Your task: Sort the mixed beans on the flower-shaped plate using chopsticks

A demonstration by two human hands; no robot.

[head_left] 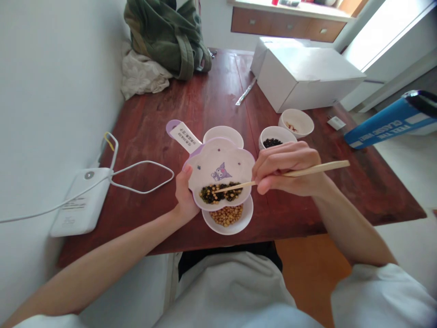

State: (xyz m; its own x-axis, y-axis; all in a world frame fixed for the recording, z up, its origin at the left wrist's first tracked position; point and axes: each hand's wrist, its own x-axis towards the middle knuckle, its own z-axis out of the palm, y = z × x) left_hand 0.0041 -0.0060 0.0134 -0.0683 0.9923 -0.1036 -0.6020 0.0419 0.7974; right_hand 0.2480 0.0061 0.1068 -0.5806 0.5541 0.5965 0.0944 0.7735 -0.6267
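Observation:
My left hand (186, 196) grips the left rim of a flower-shaped plate (221, 152) with a purple edge and a cartoon figure. The plate is tilted toward me, and mixed beans (209, 195), dark green and yellow, lie along its near side. In my right hand (287, 168) are wooden chopsticks (319, 168), their tips among those beans. Partly under the plate, a white bowl (248, 219) holds yellow soybeans (227, 216). Another white bowl (223, 132) shows behind the plate; its inside is mostly hidden. My right hand partly covers a bowl (264, 135) of black beans (272, 142).
A white bowl (305, 119) with a few reddish bits stands at the back right. Beyond it are a white box (307, 73) and a blue packet (385, 123). A power bank (83, 200) with a looping cable lies left; a green bag (164, 36) sits at the back.

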